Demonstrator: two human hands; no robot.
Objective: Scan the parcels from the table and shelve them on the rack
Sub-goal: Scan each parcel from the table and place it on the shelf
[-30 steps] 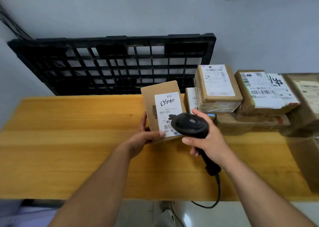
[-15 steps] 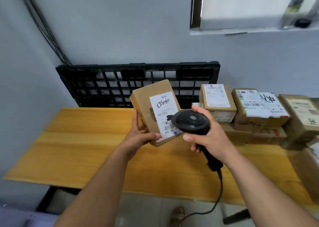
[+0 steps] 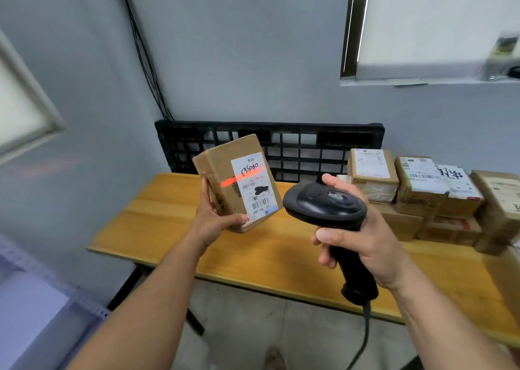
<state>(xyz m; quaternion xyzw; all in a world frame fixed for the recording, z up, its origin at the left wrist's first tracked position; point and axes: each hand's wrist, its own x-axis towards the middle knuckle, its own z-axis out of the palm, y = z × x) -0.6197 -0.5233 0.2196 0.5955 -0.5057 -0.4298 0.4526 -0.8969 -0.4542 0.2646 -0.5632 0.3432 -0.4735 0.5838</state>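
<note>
Over the tabletop (image 3: 267,259), whose right end carries stacked parcels (image 3: 408,192), the parcel (image 3: 222,175) is held clear of the surface above the left half. It stands upright with its top leaning left. The left hand (image 3: 212,223) has its grip curled round the bottom end. The scanner (image 3: 323,203), in the right hand (image 3: 365,245) with the grip wrapped round its handle, sits just right of the parcel. Its red beam (image 3: 242,176) crosses the label (image 3: 254,192) above the barcodes, so it probably needs to drop.

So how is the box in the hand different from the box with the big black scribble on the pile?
The held box is up in the air, tilted, gripped by the left hand; the scribbled box lies flat on top of other boxes. A red scanner line crosses the held box's label; the scribbled box has none. Both are brown cardboard with white barcode labels.
</note>
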